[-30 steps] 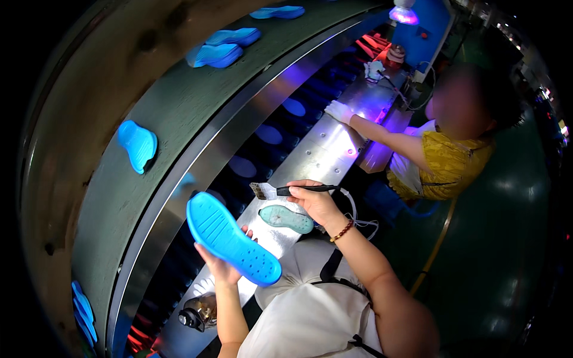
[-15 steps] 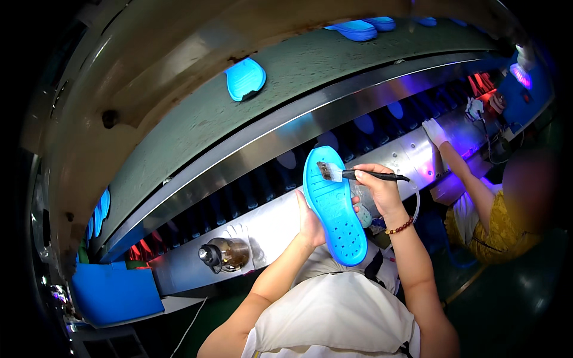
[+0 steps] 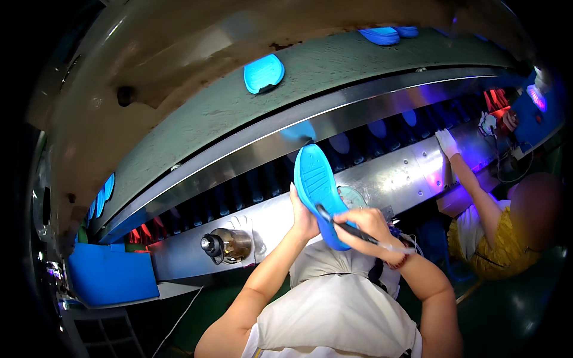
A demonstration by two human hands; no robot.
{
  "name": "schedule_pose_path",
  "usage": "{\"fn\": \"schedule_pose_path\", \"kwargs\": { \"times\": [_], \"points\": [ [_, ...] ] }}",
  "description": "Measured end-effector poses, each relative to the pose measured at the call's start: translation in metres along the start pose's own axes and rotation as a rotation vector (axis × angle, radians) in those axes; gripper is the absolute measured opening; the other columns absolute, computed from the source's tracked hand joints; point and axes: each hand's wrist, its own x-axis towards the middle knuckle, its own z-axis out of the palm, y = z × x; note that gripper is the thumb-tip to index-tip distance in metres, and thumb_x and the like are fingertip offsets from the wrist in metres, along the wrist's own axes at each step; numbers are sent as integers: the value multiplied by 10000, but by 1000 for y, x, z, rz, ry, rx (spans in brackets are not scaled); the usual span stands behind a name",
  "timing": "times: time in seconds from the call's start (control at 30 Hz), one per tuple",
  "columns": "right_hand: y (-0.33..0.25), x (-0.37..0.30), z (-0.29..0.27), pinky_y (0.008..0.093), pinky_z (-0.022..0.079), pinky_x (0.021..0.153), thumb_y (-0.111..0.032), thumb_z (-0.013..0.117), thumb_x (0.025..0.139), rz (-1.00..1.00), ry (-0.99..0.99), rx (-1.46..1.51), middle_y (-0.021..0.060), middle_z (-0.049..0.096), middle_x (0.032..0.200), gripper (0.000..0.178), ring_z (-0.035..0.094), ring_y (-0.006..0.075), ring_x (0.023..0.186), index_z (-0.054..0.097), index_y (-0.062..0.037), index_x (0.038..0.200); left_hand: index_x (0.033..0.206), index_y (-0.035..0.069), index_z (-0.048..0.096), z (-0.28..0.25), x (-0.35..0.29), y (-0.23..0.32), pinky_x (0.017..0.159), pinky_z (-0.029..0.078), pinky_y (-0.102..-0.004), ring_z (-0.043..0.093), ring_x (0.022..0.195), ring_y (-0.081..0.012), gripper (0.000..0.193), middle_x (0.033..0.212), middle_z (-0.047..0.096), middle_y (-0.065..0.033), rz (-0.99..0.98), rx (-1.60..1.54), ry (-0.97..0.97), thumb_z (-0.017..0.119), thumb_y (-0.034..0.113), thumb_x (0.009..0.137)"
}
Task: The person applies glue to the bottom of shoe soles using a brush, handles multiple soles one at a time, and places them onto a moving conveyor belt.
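A bright blue shoe sole [image 3: 314, 173] is held tilted in front of me, its grooved inner face toward me. My left hand [image 3: 303, 219] grips it by its left edge, partly hidden behind it. My right hand [image 3: 371, 228] is closed around the black handle of a brush [image 3: 360, 234] and lies over the lower part of the sole. The brush's tip meets the sole near its middle; its bristles are mostly hidden. Behind the sole, a round pale green container [image 3: 353, 197] sits on the metal ledge.
A brownish bottle [image 3: 237, 246] with a black lid stands on the metal ledge [image 3: 391, 176]. Beyond runs a row of dark shoes, then a green belt [image 3: 197, 122] with another blue sole [image 3: 264, 73]. At right, a co-worker's gloved hand [image 3: 447, 143] rests on the ledge.
My right hand and the brush have moved down the sole, from its upper end to its lower half. The sole has shifted slightly up and left. The whole view has also turned a little.
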Motion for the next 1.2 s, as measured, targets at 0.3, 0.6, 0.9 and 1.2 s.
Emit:
{"fn": "schedule_pose_path", "kwargs": {
  "times": [0.3, 0.6, 0.9, 1.2],
  "points": [
    [-13, 29, -37, 211, 491, 626, -21, 604, 780, 255, 194, 743, 78, 646, 788, 147, 607, 110, 690, 631, 40, 912, 1255, 53, 401, 27, -18, 11, 856, 442, -462, 555, 960, -331, 968, 1095, 539, -195, -146, -13, -121, 162, 812, 703],
    [-9, 20, -33, 277, 487, 742, -16, 649, 723, -11, -154, 564, 125, 657, 875, 158, 625, 156, 782, 651, 26, 875, 1239, 35, 419, 58, -8, 3, 825, 467, -428, 572, 916, -297, 971, 1056, 559, -180, 61, 137, 188, 147, 803, 712],
    [-14, 18, -42, 301, 485, 754, -4, 649, 706, -159, -87, 316, 133, 654, 876, 162, 636, 206, 803, 643, 20, 866, 1123, 4, 456, 53, -8, 33, 712, 496, -429, 589, 781, -316, 1029, 912, 577, -204, 226, 8, -195, 54, 832, 664],
    [-21, 9, -44, 310, 487, 777, 15, 677, 668, -219, -160, 238, 136, 656, 875, 186, 635, 238, 844, 651, 0, 851, 1163, 15, 434, 59, -9, 53, 724, 476, -445, 569, 794, -327, 978, 942, 563, -207, 380, -38, -211, 72, 798, 701]
  ]
}}
